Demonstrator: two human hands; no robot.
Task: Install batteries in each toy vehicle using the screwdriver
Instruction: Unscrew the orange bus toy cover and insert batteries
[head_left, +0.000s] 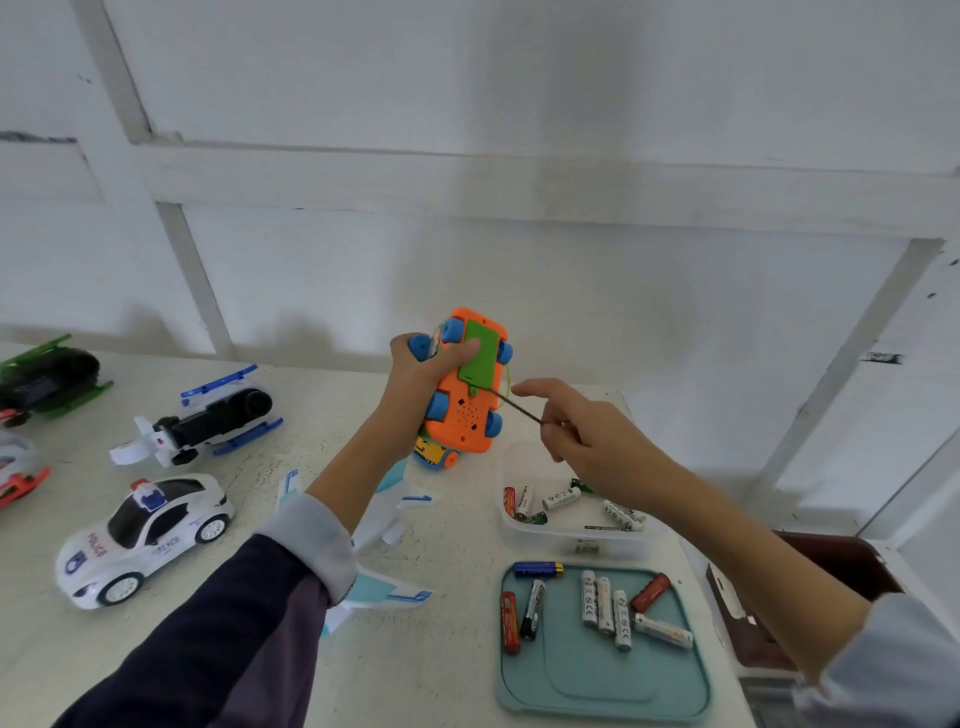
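Observation:
My left hand (423, 379) grips an orange toy car (467, 410) with blue wheels, held up with its underside facing me. My thumb presses on its green battery cover (480, 358). My right hand (582, 431) holds a thin screwdriver (517, 408), whose tip touches the lower end of the green cover; the forefinger sticks out straight. The handle is hidden in my hand. Loose batteries (605, 605) lie on a teal tray (597, 686) at the front right.
A clear tub (524, 535) with several batteries stands behind the tray. A white plane (384, 519) lies under my left arm. A police car (140, 535), a blue-white helicopter (208, 415) and a green-black helicopter (47, 379) stand at the left. A brown box (836, 566) sits right.

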